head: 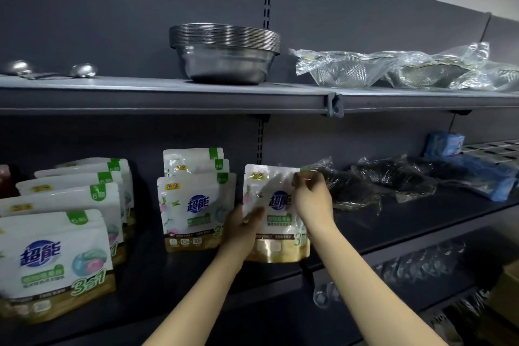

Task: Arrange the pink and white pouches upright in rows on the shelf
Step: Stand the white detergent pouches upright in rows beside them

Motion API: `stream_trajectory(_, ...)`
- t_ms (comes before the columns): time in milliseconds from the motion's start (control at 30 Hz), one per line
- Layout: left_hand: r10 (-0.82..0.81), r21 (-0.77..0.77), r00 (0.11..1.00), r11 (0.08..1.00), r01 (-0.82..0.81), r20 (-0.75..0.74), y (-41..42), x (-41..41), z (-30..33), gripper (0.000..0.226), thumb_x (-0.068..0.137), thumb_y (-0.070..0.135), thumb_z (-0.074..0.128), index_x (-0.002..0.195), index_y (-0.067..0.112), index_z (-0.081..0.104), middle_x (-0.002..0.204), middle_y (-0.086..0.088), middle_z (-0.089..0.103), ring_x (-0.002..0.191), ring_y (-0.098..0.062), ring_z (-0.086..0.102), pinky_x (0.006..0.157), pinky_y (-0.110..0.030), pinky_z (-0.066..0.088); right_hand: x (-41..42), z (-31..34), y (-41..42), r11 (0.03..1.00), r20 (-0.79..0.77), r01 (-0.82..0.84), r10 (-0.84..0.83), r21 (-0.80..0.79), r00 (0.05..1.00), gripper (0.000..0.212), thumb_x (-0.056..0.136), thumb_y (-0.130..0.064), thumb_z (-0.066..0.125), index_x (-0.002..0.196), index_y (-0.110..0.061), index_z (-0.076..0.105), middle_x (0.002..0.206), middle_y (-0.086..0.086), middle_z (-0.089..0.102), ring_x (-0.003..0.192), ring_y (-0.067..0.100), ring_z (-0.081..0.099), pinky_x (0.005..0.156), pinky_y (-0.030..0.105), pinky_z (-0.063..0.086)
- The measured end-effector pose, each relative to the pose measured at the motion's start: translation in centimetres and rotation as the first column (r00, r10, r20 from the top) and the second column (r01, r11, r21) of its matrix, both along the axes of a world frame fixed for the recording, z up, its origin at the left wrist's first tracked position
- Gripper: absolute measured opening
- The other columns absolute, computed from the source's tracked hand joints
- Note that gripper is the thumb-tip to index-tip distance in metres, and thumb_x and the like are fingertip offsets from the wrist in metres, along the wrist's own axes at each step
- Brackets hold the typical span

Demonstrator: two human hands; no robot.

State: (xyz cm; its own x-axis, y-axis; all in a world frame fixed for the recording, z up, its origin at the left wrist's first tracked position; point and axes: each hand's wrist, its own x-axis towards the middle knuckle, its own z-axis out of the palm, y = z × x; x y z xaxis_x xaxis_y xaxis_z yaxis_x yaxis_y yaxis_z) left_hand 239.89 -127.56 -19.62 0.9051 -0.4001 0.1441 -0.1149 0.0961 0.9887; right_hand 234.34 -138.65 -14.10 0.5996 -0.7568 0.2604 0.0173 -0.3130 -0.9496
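Dark metal shelf (pixel 174 270); glossy flat pouch (pixel 276 222) between both hands.

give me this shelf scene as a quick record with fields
held pouch: upright on middle shelf, both hands on it
left hand: grips its left edge
right hand: pinches its top right corner
middle row: upright, left of held pouch
left row: several pouches, front to back
top shelf: stacked steel bowls, bagged strainers
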Motion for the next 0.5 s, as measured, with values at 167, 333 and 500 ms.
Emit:
stream_trajectory(167, 0.032, -0.04, 0.997, 0.999, -0.035, -0.071, 3.6, -0.2, -1.2, 0.015, 0.09, 0.021, 0.058, 0.104, 0.026, 0.063, 0.108, 0.0, 0.069, 0.099, -0.015, 0.063, 0.088, -0.032, 0.052, -0.4, -3.2, 2.4, 0.998, -0.14, 0.013, -0.021, -0.063, 0.99, 0.08, 0.078, -0.034, 0.073, 0.14, -0.014, 0.026, 0.141, 0.012, 0.035, 0.132, 0.033, 0.034, 0.11, 0.049, 0.03)
stream_trajectory(333, 0.132, -0.089, 0.985, 0.986, -0.142, -0.112, 7.5, 0.6, -1.5, 0.013, 0.09, 0.019, 0.058, 0.096, 0.027, 0.065, 0.098, 0.002, 0.07, 0.091, -0.013, 0.065, 0.075, -0.028, 0.052, 0.3, -6.1, 5.4, 0.919, -0.091, -0.345, 0.366, 0.189, 0.926, 0.111, 0.068, -0.012, 0.083, 0.145, -0.018, 0.005, 0.147, 0.007, 0.03, 0.125, 0.022, 0.045, 0.095, 0.026, 0.045)
stream_trajectory(500, 0.232, 0.008, 0.973, 0.973, -0.233, 0.007, 11.3, 1.5, -1.6, 0.016, 0.091, 0.017, 0.058, 0.105, 0.02, 0.063, 0.102, -0.001, 0.07, 0.089, -0.01, 0.066, 0.072, -0.023, 0.052, 1.1, -7.0, 8.8, 0.848, -0.106, -0.503, 0.523, 0.164, 0.846, 0.101, 0.072, 0.003, 0.075, 0.143, -0.016, 0.006, 0.117, -0.013, 0.051, 0.09, 0.001, 0.053, 0.076, 0.016, 0.053)
